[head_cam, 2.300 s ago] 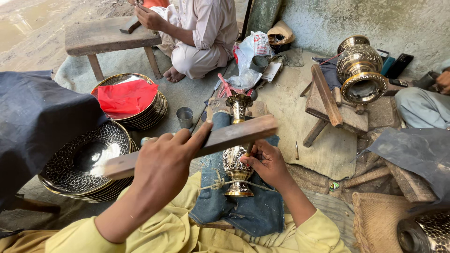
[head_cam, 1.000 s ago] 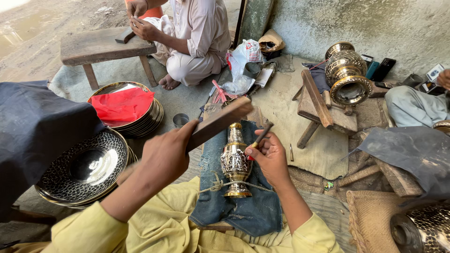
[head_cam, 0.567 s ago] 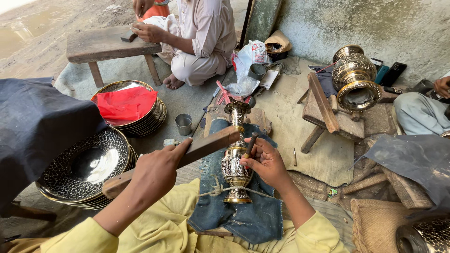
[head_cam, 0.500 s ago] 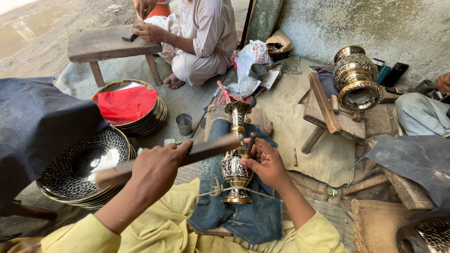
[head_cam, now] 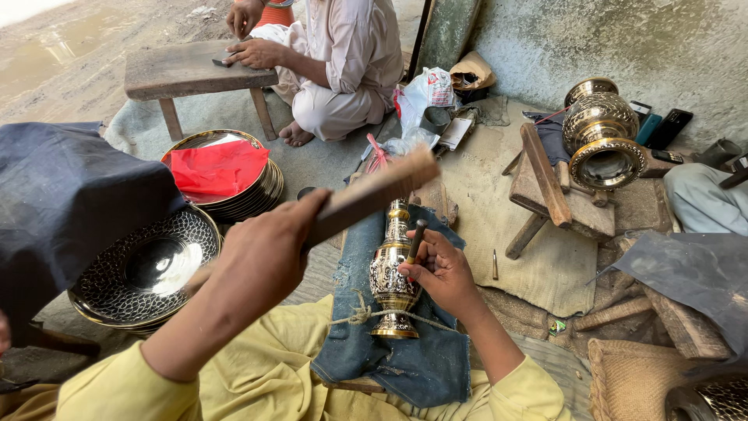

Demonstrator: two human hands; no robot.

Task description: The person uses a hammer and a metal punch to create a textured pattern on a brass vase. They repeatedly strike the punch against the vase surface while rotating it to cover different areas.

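Dusty ground spread with sacking and cloth serves as the workplace. Nearest, a brass vase (head_cam: 392, 279) lies on a denim pad (head_cam: 397, 343) across the lap, tied down by a cord (head_cam: 366, 316) around its foot; its long axis runs near to far, foot toward the person, neck pointing away. The right hand (head_cam: 440, 269) rests against the vase's right side, fingers pinched around a short punch (head_cam: 415, 240) standing tilted on the body. The left hand (head_cam: 261, 261) is clenched around a wooden bat (head_cam: 374, 195), raised above and left of the vase, slanting up to the right. At left, a dark patterned bowl (head_cam: 144, 265) holds nothing; beyond it a stack of plates (head_cam: 238, 191) carries a red cloth (head_cam: 214, 168). Far right, a large brass urn (head_cam: 600, 132) lies on its side, mouth toward us. Farthest, another person sits at a low bench (head_cam: 195, 70).
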